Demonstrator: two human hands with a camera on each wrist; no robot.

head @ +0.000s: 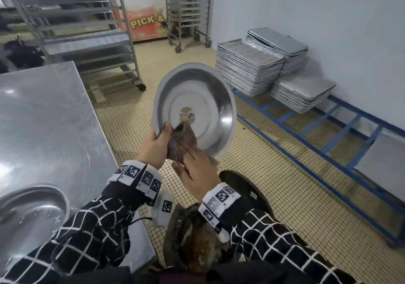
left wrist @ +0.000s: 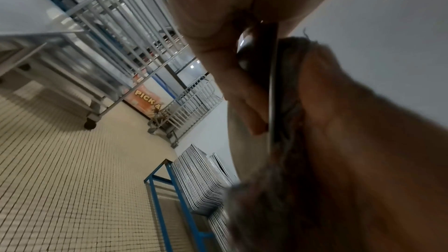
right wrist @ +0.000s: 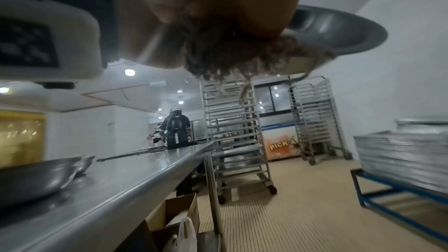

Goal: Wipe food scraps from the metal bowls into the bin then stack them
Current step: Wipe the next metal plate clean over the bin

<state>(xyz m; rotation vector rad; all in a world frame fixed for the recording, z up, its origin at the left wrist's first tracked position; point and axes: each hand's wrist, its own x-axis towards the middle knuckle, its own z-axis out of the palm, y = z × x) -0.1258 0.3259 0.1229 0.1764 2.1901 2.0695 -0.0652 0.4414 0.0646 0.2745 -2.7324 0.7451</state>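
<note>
A round metal bowl (head: pixel 195 108) is held up on edge over the bin (head: pixel 197 242), its inside facing me, with a round sticker (head: pixel 187 114) at its centre. My left hand (head: pixel 155 145) grips the bowl's lower left rim (left wrist: pixel 272 83), thumb inside. My right hand (head: pixel 197 169) holds a brown cloth (head: pixel 182 139) bunched against the bowl's lower inner wall. The right wrist view shows the cloth (right wrist: pixel 230 55) hanging under the hand, with the bowl (right wrist: pixel 339 30) behind it. The bin holds brown scraps. A second metal bowl (head: pixel 30 213) sits on the steel table (head: pixel 43 119) at my left.
Stacks of baking trays (head: pixel 249 71) rest on a low blue frame (head: pixel 306 134) along the right wall. Wheeled tray racks (head: pixel 87 31) stand behind the table. A person (right wrist: pixel 175 127) works far off. Tiled floor lies between the table and the frame.
</note>
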